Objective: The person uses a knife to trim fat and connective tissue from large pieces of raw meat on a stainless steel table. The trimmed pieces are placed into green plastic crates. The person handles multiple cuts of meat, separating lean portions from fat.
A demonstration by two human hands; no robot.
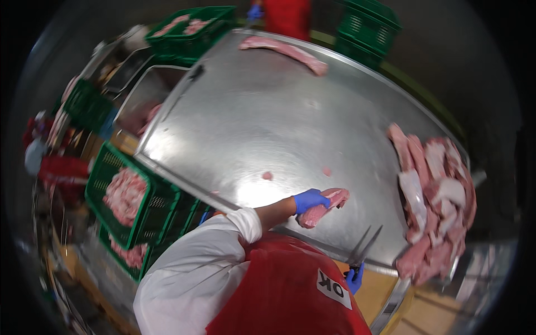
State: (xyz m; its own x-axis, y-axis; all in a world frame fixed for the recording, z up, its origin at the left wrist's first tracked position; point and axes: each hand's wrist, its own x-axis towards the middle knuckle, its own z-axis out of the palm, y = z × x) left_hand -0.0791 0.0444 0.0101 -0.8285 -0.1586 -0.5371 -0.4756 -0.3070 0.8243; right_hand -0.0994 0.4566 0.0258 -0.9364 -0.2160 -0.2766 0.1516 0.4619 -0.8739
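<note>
My left hand point(311, 201), in a blue glove, is closed on a short piece of pink meat point(336, 196) at the near edge of the steel table point(245, 123). By the table's near edge, farther right, my blue-gloved right hand point(354, 277) is closed round the dark handle of a knife point(361, 248). Two narrow blade shapes rise from it; whether one is a reflection, I cannot tell. Small meat scraps point(267, 175) lie beyond my left hand. A long strip of meat point(285, 53) rests at the far edge.
Many meat strips are heaped in a pile point(441, 201) at the table's right end. Green crates point(146, 218) of meat pieces stand at the left, with another crate point(192, 33) far left. A person in a red apron point(286, 17) stands across the table.
</note>
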